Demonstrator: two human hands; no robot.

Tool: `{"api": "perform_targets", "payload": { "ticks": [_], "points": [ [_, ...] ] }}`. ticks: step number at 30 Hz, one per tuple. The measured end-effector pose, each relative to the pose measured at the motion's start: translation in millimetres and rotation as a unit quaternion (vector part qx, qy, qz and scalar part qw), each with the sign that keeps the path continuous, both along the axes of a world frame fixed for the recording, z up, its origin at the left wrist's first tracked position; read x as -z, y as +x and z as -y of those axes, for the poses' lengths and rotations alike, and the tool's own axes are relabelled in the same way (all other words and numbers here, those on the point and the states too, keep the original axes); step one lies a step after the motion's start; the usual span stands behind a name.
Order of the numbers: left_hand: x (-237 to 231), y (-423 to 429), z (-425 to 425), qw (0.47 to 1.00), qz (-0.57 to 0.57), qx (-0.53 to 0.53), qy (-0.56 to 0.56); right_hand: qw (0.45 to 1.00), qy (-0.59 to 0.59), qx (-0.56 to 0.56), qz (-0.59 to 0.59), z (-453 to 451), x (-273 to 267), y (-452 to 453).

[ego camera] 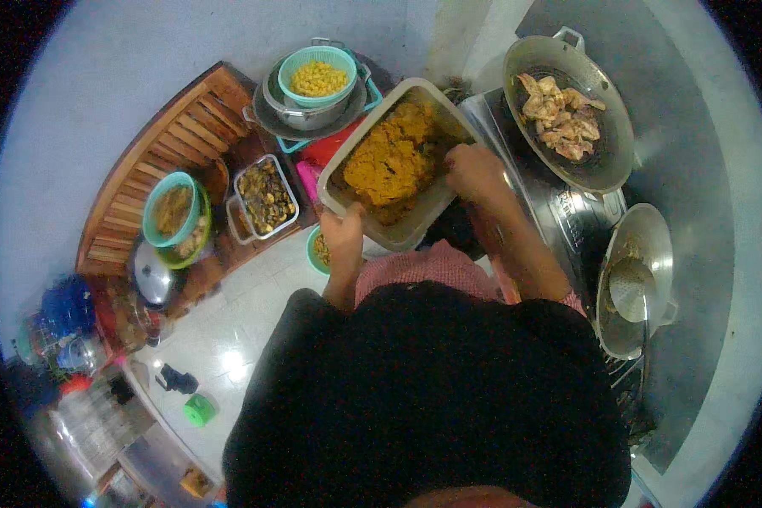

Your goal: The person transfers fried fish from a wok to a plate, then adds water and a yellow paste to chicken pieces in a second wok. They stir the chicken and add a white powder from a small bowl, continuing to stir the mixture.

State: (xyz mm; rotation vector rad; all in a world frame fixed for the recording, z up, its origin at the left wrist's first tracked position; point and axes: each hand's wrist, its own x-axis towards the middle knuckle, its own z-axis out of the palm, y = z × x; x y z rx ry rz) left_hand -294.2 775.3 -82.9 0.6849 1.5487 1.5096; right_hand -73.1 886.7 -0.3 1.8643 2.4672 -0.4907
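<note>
A rectangular beige plastic tub (407, 242) is in front of me, holding a thick orange-yellow mash or paste (390, 159). The mash is heaped toward the tub's left and middle, with smears along the walls. My left hand (344, 232) grips the tub's near left rim, thumb on top. At the right rim, my right hand (479, 174) is curled over the edge with its fingertips inside, close to the mash. Those fingertips are partly hidden, and I see no utensil in them.
Right of the tub, a gas stove (562, 213) bears a large wok (619, 152) with cooked chicken pieces (562, 117). Another wok (663, 270) holds a skimmer (632, 289). Left, a wooden bench (159, 165) carries a food container (267, 197) and teal baskets (165, 241). Yellow corn kernels (319, 79) fill another basket.
</note>
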Motion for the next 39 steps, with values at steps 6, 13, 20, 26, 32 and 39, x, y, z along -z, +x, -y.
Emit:
{"api": "perform_targets", "payload": {
  "ticks": [6,13,20,26,32,39],
  "points": [
    [-8,-1,3,0.999,0.000,-0.019,-0.034,0.984,0.004,0.051,-0.170,11,3,29],
    [-31,14,-3,0.996,0.036,-0.003,-0.086,0.978,0.008,0.088,-0.189,27,-16,52],
    [-26,30,-17,0.989,0.103,0.031,-0.105,0.967,0.071,0.085,-0.231,34,-70,77],
    [-40,33,-26,0.983,0.048,0.115,-0.134,0.957,0.036,0.044,-0.286,20,-129,136],
    [-43,41,-32,0.982,0.086,0.080,-0.147,0.925,-0.061,0.231,-0.294,-7,-154,229],
    [-37,42,-34,0.981,0.082,0.062,-0.165,0.978,0.127,0.162,0.013,-88,-73,270]
  ]
}}
